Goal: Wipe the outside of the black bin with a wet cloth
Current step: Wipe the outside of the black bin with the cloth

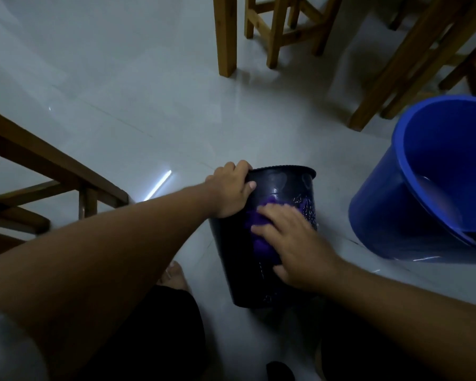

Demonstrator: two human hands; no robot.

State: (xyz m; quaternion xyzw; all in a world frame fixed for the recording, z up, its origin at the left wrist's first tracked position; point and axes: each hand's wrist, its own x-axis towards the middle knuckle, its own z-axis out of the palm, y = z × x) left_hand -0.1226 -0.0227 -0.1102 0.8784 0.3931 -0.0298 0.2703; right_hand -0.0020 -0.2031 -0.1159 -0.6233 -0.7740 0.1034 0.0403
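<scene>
The black bin (239, 270) stands on the pale tiled floor just in front of me, tilted a little away, with faint heart shapes near its rim. My left hand (231, 188) grips the bin's rim on the left side. My right hand (291, 243) lies flat on the bin's near wall, fingers spread, pressing a purple cloth (259, 232) against it. Only part of the cloth shows past my fingers. Wet streaks glint on the bin wall to the right of the cloth.
A large blue bucket (396, 204) with water in it stands close to the right of the bin. Wooden stool and table legs (227, 37) stand behind. A wooden chair frame (52, 166) is at the left. My bare foot (176, 276) rests beside the bin.
</scene>
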